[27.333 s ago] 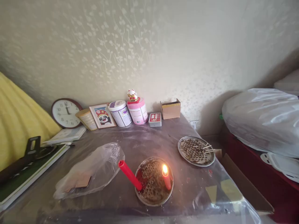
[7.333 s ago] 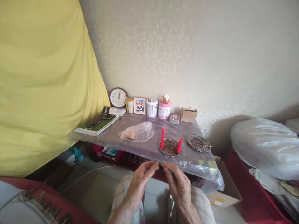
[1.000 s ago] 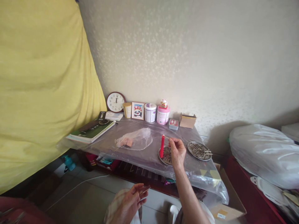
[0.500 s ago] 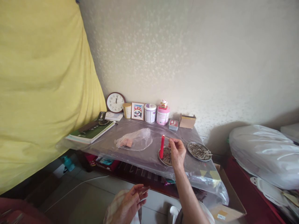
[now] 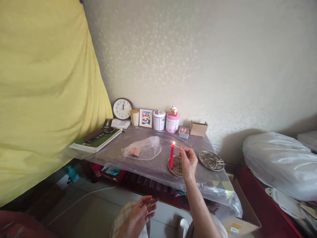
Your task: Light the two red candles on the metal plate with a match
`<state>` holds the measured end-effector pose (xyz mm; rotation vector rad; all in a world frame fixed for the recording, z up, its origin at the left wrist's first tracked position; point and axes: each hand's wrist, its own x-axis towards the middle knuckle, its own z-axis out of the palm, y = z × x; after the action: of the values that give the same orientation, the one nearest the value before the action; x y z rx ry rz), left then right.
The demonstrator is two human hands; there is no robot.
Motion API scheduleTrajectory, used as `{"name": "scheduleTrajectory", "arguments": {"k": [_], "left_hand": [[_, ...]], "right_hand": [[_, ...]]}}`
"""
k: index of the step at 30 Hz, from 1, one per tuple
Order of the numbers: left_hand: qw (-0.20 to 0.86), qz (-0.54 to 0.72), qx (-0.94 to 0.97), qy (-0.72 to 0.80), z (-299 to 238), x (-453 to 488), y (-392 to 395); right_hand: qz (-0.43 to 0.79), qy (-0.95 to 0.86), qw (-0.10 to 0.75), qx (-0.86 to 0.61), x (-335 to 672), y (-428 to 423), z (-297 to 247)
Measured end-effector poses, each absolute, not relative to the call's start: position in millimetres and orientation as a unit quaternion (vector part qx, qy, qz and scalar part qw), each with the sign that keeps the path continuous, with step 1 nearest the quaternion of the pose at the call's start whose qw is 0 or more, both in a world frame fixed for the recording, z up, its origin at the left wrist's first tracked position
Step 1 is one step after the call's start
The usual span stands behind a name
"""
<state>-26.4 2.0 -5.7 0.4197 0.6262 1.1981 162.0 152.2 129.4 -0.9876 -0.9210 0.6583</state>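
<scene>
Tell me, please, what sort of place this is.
Most likely a room in someone's home: a patterned wallpapered wall, a hanging yellow cloth, and a plastic-covered table lined with a clock, a framed panda picture and tins.

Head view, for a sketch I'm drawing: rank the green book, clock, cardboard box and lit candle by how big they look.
1. green book
2. clock
3. cardboard box
4. candle
The candle is taller than the box but far thinner. It also stands nearer the camera, so that last pair is unsure.
</scene>
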Motion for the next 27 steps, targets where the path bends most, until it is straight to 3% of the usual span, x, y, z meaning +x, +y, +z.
{"name": "scheduleTrajectory", "arguments": {"k": [27], "left_hand": [[0.749, 0.554, 0.216, 0.293, -21.6, -32.5, 3.4]], "right_hand": [[0.282, -0.368, 0.766, -0.445, 223.9, 110.2, 137.5]]}}
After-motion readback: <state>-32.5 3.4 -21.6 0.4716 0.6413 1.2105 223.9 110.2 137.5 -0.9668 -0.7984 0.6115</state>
